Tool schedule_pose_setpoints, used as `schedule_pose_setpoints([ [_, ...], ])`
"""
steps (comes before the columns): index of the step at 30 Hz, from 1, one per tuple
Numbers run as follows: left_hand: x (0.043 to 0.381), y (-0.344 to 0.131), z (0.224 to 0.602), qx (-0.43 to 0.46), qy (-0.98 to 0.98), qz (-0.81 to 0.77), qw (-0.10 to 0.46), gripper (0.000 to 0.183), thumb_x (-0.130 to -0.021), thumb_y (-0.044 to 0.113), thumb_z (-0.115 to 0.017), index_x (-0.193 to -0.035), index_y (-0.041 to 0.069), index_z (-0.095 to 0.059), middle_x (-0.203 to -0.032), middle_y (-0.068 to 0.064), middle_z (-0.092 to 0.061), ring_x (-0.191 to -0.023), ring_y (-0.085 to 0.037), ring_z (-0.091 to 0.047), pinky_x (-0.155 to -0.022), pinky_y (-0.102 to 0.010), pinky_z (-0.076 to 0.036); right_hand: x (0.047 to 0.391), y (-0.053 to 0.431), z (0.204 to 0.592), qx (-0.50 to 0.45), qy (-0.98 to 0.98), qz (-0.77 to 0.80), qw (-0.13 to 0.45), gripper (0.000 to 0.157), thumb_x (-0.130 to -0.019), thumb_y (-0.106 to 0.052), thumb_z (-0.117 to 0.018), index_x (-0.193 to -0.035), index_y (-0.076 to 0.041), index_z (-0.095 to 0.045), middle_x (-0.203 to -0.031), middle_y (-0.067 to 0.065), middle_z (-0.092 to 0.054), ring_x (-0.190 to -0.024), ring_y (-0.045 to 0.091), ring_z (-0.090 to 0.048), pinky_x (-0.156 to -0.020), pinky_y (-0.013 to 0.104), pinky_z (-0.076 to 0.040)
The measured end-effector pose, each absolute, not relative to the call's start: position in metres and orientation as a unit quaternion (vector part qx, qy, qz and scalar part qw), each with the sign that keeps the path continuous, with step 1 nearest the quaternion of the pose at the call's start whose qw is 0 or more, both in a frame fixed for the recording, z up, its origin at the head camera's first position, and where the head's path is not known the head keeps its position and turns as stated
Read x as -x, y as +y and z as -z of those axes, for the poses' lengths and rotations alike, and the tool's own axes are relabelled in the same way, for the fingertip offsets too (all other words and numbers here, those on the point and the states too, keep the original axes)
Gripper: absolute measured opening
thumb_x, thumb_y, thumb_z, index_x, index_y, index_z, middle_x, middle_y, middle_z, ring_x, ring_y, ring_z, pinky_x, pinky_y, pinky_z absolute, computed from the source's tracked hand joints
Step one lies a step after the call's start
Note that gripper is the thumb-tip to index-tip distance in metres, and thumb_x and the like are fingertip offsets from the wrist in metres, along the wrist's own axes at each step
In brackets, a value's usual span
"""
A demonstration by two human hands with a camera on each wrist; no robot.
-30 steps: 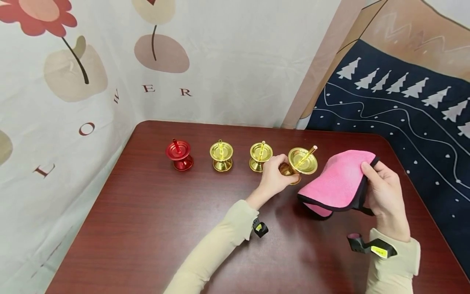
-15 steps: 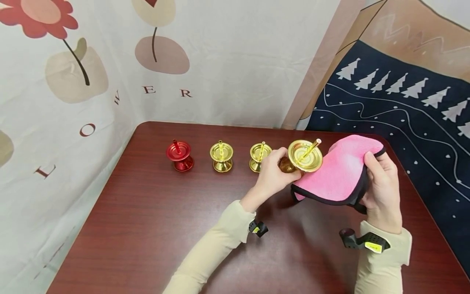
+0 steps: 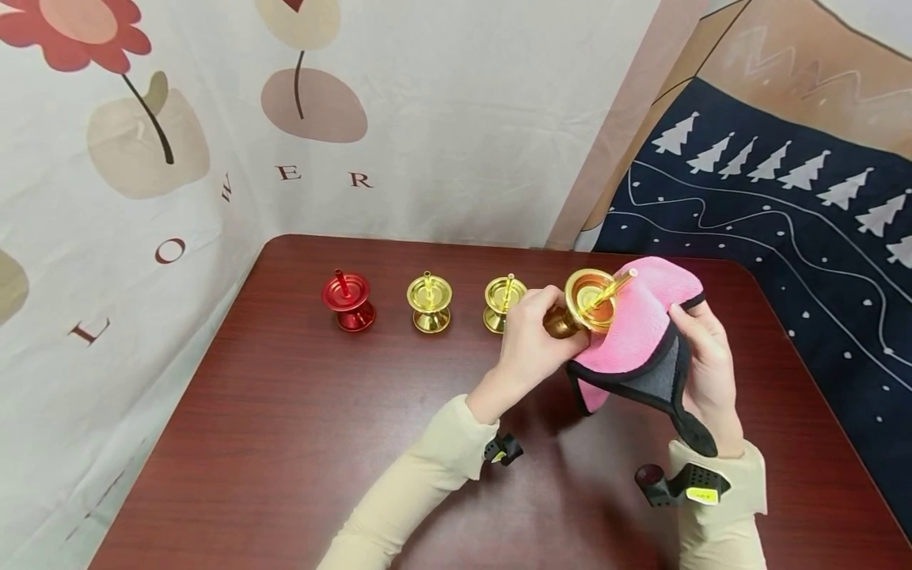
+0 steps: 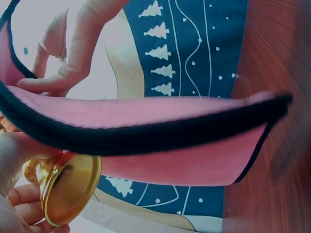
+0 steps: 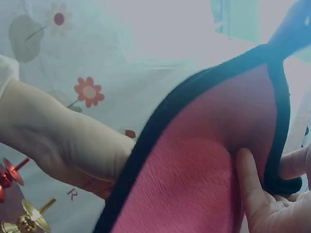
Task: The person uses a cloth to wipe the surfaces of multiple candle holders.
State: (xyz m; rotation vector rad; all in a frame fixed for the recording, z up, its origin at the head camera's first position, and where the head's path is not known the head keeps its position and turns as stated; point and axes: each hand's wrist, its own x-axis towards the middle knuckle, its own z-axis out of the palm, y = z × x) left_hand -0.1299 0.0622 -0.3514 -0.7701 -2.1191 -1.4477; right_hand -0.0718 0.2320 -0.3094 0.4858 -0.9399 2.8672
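My left hand [image 3: 530, 336] holds a gold candle holder [image 3: 590, 305] by its stem, lifted and tilted to the right. The holder's round base [image 4: 73, 189] shows in the left wrist view. A pink cloth [image 3: 634, 340] with black edging and a grey reverse is pinched by my right hand [image 3: 712, 376]. In the head view the cloth lies against the right side of the dish and reaches the spike's tip. Seen from the right wrist, the thumb presses into the pink side of the cloth [image 5: 194, 184], which hides the held candle holder there.
Along the back of the dark red table [image 3: 299, 443] stand a red candle holder [image 3: 347, 299] and two gold ones, the left gold candle holder [image 3: 430, 301] and the right gold candle holder [image 3: 504, 305]. Printed curtains [image 3: 456, 127] hang behind the table.
My right hand has moved left with the cloth, bringing it up against the candle holder. My left hand has raised the holder slightly and tilted it; the grey reverse now shows.
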Motion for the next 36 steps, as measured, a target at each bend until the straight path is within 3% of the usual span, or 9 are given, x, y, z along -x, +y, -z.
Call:
schedule_pose_setpoints([
  [6,0.126,0.063,0.350,0.265,-0.791,0.492,0.250,0.026,-0.064,0.014,-0.079,-0.080,0.009,-0.060,-0.079,-0.003,-0.062,-0.080,-0.016,-0.055,-0.065,-0.023,-0.044,0.071,0.235,0.315,-0.202,-0.293,-0.934,0.013,0.040,-0.092,0.014,-0.022,-0.127,0.011,-0.043,-0.115,0.026,-0.057,-0.097,0.030,-0.061,-0.083,0.036,-0.051],
  [10,0.123,0.063,0.349,0.256,-0.806,0.467,0.258,0.028,-0.065,0.017,-0.080,-0.082,0.010,-0.060,-0.079,-0.002,-0.060,-0.080,-0.015,-0.054,-0.065,-0.024,-0.045,0.073,0.239,0.319,-0.246,-0.371,-0.895,0.028,0.054,-0.084,0.023,-0.019,-0.134,0.013,-0.035,-0.127,0.026,-0.052,-0.112,0.029,-0.056,-0.094,0.033,-0.044],
  [13,0.122,0.063,0.349,0.253,-0.811,0.454,0.268,0.028,-0.065,0.018,-0.080,-0.083,0.009,-0.060,-0.079,-0.002,-0.060,-0.080,-0.015,-0.054,-0.066,-0.025,-0.045,0.074,0.243,0.322,-0.288,-0.412,-0.864,0.018,0.057,-0.081,0.026,-0.017,-0.135,0.015,-0.033,-0.126,0.024,-0.053,-0.111,0.026,-0.056,-0.094,0.029,-0.045],
  [17,0.122,0.062,0.349,0.254,-0.811,0.442,0.286,0.028,-0.065,0.019,-0.080,-0.081,0.009,-0.060,-0.076,-0.003,-0.060,-0.077,-0.016,-0.053,-0.066,-0.024,-0.043,0.076,0.245,0.324,-0.314,-0.450,-0.836,0.012,0.044,-0.089,0.022,-0.028,-0.130,0.015,-0.040,-0.113,0.020,-0.059,-0.097,0.021,-0.060,-0.080,0.029,-0.051],
  [21,0.123,0.063,0.349,0.257,-0.814,0.425,0.301,0.026,-0.066,0.020,-0.080,-0.081,0.009,-0.061,-0.075,-0.002,-0.060,-0.076,-0.016,-0.053,-0.066,-0.024,-0.043,0.075,0.238,0.324,-0.240,-0.528,-0.810,0.089,0.033,-0.086,0.014,-0.053,-0.118,0.007,-0.056,-0.098,0.011,-0.064,-0.083,0.014,-0.062,-0.069,0.022,-0.052],
  [24,0.124,0.063,0.352,0.259,-0.819,0.407,0.311,0.026,-0.066,0.019,-0.079,-0.081,0.009,-0.061,-0.075,-0.002,-0.060,-0.077,-0.016,-0.053,-0.068,-0.025,-0.043,0.075,0.226,0.324,-0.146,-0.580,-0.785,0.162,0.029,-0.081,0.013,-0.062,-0.108,0.002,-0.065,-0.088,0.007,-0.067,-0.073,0.010,-0.061,-0.063,0.020,-0.051],
  [31,0.124,0.064,0.359,0.281,-0.814,0.376,0.341,0.024,-0.068,0.016,-0.077,-0.080,0.007,-0.059,-0.073,-0.002,-0.057,-0.079,-0.019,-0.054,-0.073,-0.029,-0.043,0.082,0.204,0.326,-0.055,-0.609,-0.739,0.282,0.023,-0.076,0.014,-0.066,-0.098,0.007,-0.067,-0.074,0.006,-0.067,-0.067,0.012,-0.062,-0.063,0.019,-0.051],
  [36,0.124,0.060,0.360,0.290,-0.813,0.372,0.341,0.023,-0.070,0.015,-0.077,-0.084,0.007,-0.060,-0.076,-0.002,-0.059,-0.082,-0.019,-0.054,-0.076,-0.029,-0.043,0.086,0.199,0.327,-0.038,-0.599,-0.739,0.306,0.021,-0.076,0.011,-0.069,-0.097,0.008,-0.067,-0.077,0.006,-0.069,-0.069,0.014,-0.064,-0.063,0.020,-0.052],
])
